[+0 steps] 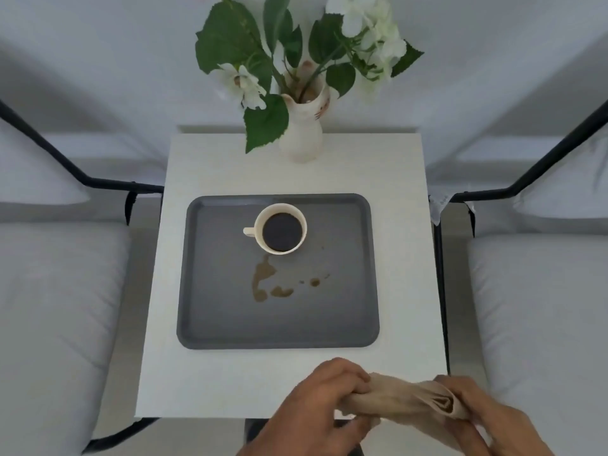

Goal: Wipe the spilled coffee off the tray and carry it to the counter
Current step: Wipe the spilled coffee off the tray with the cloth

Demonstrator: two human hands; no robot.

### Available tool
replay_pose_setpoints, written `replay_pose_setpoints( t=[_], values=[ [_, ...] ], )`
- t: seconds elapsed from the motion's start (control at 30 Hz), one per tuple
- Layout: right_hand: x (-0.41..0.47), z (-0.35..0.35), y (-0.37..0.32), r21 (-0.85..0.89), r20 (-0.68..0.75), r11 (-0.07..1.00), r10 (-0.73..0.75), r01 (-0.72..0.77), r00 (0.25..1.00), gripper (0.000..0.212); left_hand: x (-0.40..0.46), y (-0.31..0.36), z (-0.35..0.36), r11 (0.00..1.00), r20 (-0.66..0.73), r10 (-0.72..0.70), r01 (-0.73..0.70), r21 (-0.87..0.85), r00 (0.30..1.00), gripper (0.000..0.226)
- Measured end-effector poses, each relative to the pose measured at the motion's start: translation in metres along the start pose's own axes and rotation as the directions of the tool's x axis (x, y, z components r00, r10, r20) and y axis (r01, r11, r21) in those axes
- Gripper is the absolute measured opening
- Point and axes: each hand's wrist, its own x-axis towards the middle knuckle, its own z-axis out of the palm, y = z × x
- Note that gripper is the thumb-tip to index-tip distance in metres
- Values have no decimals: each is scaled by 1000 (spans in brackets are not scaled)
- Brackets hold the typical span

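A dark grey tray (348, 311) lies in the middle of a small white table (204, 373). On its far half stands a white cup (280, 229) full of black coffee, handle pointing left. Brown coffee spills (263, 279) spread over the tray just in front of the cup, with smaller drops (314, 282) to the right. At the table's near edge, below the tray, my left hand (324, 399) and my right hand (483, 419) both grip a folded beige cloth (408, 398) stretched between them.
A white vase (301, 133) with green leaves and white flowers stands at the table's far edge. Light grey cushioned seats with black metal frames flank the table at left (56, 307) and right (543, 307).
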Motion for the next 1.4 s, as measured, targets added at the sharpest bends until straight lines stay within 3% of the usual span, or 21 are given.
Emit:
replay_pose_setpoints(
  t=[0.1,0.2,0.3,0.47,0.53,0.6,0.7,0.77,0.87,1.13,1.4],
  values=[
    [16,28,-36,121,126,990,-92,77,988,58,-37,-17,-52,968,-57,-189,176,-180,980,24],
    [45,65,-60,223,-29,955,-193,195,981,45,-51,-43,-97,965,-116,-225,205,-164,967,24],
    [89,102,-75,333,-122,925,-153,186,981,33,-36,-68,-124,955,-258,-275,234,-181,926,37],
    [166,137,-82,302,-343,941,-42,153,938,20,27,-105,-141,974,-448,-201,226,3,871,34],
    [181,137,-81,231,-397,968,3,97,918,30,48,-116,-140,943,-567,-240,329,57,788,38],
    [185,130,-74,132,-493,989,14,59,870,39,55,-122,-133,904,-679,-158,382,193,717,41],
    [182,122,-44,-39,-630,999,-7,-23,777,43,51,-120,-104,865,-622,43,282,414,782,56],
    [182,121,-23,-6,-618,993,92,-121,781,46,53,-128,-80,803,-535,148,214,556,832,60],
    [182,126,-9,40,-565,991,130,-130,815,47,67,-144,-65,721,-435,73,254,645,897,77],
    [193,119,6,165,-522,983,157,-81,838,40,94,-135,-29,686,-547,-32,417,597,836,82],
    [192,110,10,206,-492,977,151,-54,858,39,115,-112,18,665,-521,-37,411,624,852,79]
  ],
)
